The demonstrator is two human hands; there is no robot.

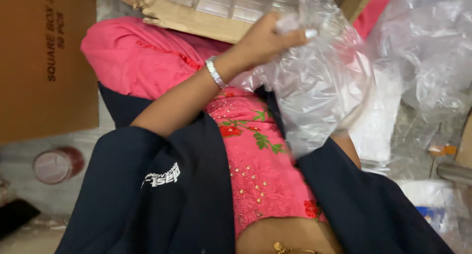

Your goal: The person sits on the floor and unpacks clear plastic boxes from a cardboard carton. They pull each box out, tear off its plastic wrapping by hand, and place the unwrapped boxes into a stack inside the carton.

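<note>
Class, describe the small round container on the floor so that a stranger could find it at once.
Start at the big brown cardboard box on the left. Just below it, on the pale floor, lies a small round container. Its dark red body and cloudy pale lid set it apart.

Brown cardboard box (pixel 46 62), far left; round red-lidded container (pixel 58 164) on floor, near left (lid translucent); crumpled clear plastic sheeting (pixel 432 52), far right.

navy jacket (pixel 162 185) with small white chest print, pink embroidered tunic (pixel 255 160) with red flowers, beadwork, silver bracelet (pixel 214 72), gold chain (pixel 290 249)
</note>
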